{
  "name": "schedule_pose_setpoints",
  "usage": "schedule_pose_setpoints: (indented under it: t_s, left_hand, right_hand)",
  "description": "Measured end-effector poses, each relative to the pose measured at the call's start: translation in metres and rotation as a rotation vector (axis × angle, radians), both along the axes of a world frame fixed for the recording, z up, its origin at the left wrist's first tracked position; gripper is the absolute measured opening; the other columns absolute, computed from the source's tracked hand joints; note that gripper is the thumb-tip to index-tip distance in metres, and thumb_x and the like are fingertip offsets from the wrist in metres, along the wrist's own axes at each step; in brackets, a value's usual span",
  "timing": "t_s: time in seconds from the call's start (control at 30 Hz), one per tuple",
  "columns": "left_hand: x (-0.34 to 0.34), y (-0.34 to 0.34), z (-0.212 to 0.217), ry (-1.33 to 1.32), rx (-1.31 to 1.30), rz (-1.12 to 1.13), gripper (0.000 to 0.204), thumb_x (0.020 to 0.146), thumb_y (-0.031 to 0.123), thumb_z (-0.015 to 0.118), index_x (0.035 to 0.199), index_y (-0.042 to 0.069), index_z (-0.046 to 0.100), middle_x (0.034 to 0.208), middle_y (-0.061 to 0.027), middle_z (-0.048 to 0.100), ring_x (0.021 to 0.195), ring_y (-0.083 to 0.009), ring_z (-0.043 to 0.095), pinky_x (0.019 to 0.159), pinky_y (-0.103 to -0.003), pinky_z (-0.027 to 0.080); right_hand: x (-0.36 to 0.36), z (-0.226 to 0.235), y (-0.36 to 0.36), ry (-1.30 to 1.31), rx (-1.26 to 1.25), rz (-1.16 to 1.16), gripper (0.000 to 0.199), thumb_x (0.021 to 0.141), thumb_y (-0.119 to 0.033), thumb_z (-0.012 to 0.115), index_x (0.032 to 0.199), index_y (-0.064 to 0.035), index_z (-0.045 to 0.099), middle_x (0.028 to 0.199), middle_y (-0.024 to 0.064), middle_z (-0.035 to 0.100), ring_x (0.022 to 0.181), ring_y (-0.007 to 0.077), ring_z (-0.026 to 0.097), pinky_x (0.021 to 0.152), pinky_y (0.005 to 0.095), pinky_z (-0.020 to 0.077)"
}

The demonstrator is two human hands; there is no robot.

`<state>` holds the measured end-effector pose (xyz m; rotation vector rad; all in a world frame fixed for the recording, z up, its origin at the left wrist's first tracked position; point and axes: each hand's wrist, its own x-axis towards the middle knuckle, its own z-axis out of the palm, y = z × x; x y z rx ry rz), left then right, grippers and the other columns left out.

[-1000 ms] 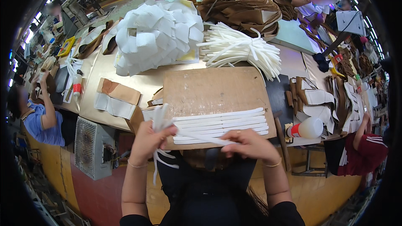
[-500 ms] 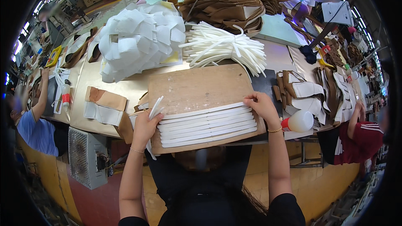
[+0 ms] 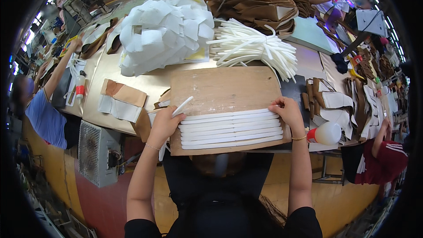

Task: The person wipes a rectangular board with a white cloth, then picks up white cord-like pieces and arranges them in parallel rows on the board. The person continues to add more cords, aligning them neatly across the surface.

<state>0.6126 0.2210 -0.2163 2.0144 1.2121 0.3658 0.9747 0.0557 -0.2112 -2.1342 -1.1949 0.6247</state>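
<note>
In the head view, a brown board (image 3: 224,83) lay at the table's near edge, its lower half carrying a row of white strips (image 3: 231,134) set side by side, lengthwise from left to right. The left hand (image 3: 165,125), at the board's left edge, was closed around a loose strip (image 3: 183,105) whose end poked up past the thumb; the hand hid part of the board's edge. The right hand (image 3: 287,112) had its thumb and fingertips drawn together at the right end of the uppermost strip in the row.

Much of the table (image 3: 93,92) around was taken up. Behind the board rose a big heap of white pieces (image 3: 165,33), with a tied bundle of white cords (image 3: 257,46) to its right and a stack of brown pieces (image 3: 253,6) beyond. A folded tan-and-white piece (image 3: 123,101) lay left of the board. Near the right forearm, a whitish bottle (image 3: 327,133) with a red label lay tipped over, close to brown and white pieces (image 3: 331,102). A smaller bottle (image 3: 80,86) stood farther left. Below the table's left part was a grey mesh-fronted box (image 3: 94,154). Co-workers sat at either side, one in a blue shirt (image 3: 46,119), one in a dark red top (image 3: 381,163).
</note>
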Motion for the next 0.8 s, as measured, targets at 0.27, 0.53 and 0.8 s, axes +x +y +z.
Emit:
schedule_pose_setpoints:
  t_s: [0.27,0.53,0.8]
  left_hand:
    - [0.004,-0.011,0.002,0.177,0.254,-0.006,0.028,0.080,0.022,0.071,0.090,-0.003,0.063,0.070,-0.0199,0.061,0.066,-0.0329,0.062,0.063,-0.039,0.047]
    - [-0.005,-0.026,0.047,-0.686,-0.941,0.100,0.031,0.095,0.026,0.059,0.109,-0.001,0.059,0.079,-0.0033,0.053,0.063,-0.0139,0.056,0.059,-0.028,0.048]
    - [0.021,-0.068,0.042,-1.096,-1.176,0.211,0.040,0.090,0.016,0.067,0.122,-0.002,0.051,0.099,-0.0084,0.058,0.090,-0.0187,0.059,0.079,-0.033,0.054]
  right_hand:
    - [-0.015,0.003,-0.003,-0.215,0.053,-0.027,0.020,0.073,-0.015,0.077,0.082,-0.0011,0.066,0.083,0.0098,0.052,0.074,0.0223,0.054,0.070,0.0333,0.0458]
    - [-0.093,0.024,0.006,0.134,0.304,0.167,0.018,0.080,-0.017,0.075,0.087,-0.0026,0.068,0.082,0.0065,0.056,0.071,0.0144,0.054,0.065,0.0269,0.0450]
    - [-0.194,0.030,0.022,0.521,0.405,0.308,0.021,0.079,-0.017,0.076,0.088,-0.0031,0.064,0.088,0.0047,0.055,0.073,0.0135,0.054,0.066,0.0265,0.0452]
